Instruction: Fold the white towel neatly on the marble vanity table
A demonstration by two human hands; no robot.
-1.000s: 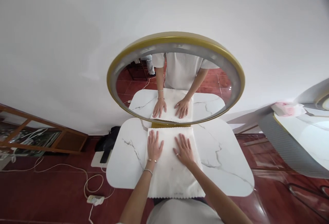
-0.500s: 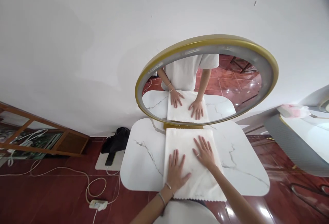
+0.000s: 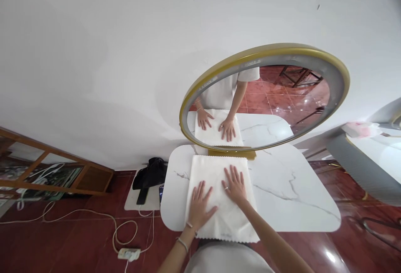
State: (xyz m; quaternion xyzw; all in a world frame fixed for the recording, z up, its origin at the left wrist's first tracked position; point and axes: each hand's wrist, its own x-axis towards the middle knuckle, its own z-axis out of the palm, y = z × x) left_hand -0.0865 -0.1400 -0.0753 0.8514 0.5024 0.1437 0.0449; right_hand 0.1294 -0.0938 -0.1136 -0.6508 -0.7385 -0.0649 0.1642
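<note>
Taking the white cloth's middle as the clock's centre, a black bag [image 3: 151, 174] lies down beyond the table's edge at about nine to ten o'clock, well apart from the work. Nearer in, between eight and nine, the left hand [image 3: 199, 209] rests palm down on the cloth, fingers fanned and thumb out, gripping nothing. The white cloth [image 3: 223, 216] itself lies on the white, grey-veined table [image 3: 291, 206], nearly flat, its zigzag-cut border showing at twelve and six, with soft ripples towards six. It looks light and limp, so I'd expect it to drape and crease rather than hold a shape, and to come to no harm if dropped (one layer or folded, I can't tell). The smooth tabletop may let it slide if pushed from one side only. The best holds would be its corners, near eleven and one or five and seven, pinched with thumb beneath. At one o'clock the right hand [image 3: 234, 185], a ring on one finger, is spread flat on it too, likewise grasping nothing. Beyond, also towards one, leans a gold-rimmed mirror [image 3: 266, 99].
</note>
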